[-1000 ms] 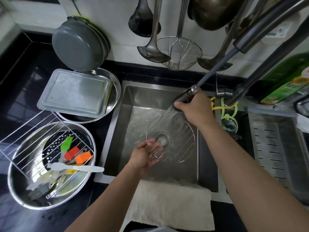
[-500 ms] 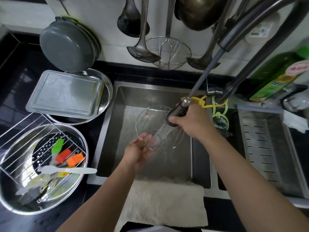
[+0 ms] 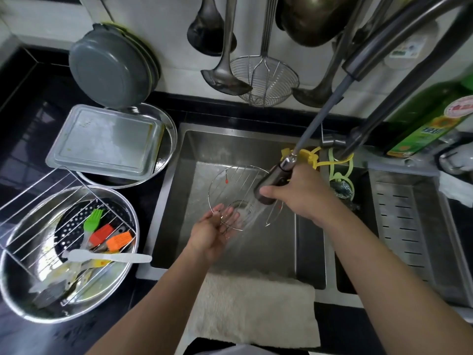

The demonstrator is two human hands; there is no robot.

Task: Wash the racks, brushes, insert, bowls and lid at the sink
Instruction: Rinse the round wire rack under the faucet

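Over the sink, the left hand holds a round wire rack by its near rim, fingers only lightly bent and cupped under the wire, palm turned up. The rack is tilted, its near edge low at the hand and its far edge raised toward the back wall of the basin; its parallel wires run roughly from near-left to far-right. The right hand has its fingers and thumb curled round the pull-out spray head, which points down and to the left, and water streams from it onto the rack's near part and the left fingers. The hose behind the head slants up and to the right. On the black desk to the left, a steel bowl holds a perforated insert, green and orange silicone brushes, a white spatula lying crosswise, and a rectangular wire rack leaning over its rim. Behind it a rectangular lid lies on a second steel bowl. A pale cloth is draped over the sink's near edge.
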